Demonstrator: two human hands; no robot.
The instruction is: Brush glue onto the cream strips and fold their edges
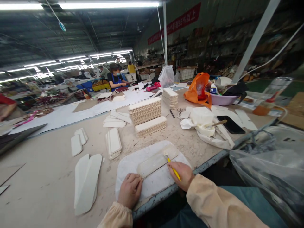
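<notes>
My right hand (pixel 181 174) is closed around the yellow handle of a small brush (pixel 174 169). The brush's tip touches the right end of a long, thin, pale panel with rounded corners (pixel 152 162). Under that panel lies a white sheet (pixel 125 161) on the table. My left hand (pixel 130 190), a ring on one finger, has its curled fingers against the panel's near left corner. Just beyond the sheet stand tall stacks of cream rounded panels (pixel 144 111). A smaller stack of similar panels (pixel 114 142) sits to their left.
To the right, a white tub with a wooden stick (pixel 206 129) stands near a black phone (pixel 230 124). Scissors (pixel 180 111), an orange bag (pixel 198 90) and a purple basin (pixel 223 99) lie farther back. White cut pieces (pixel 87 183) rest at left. A co-worker (pixel 116 79) sits across the table.
</notes>
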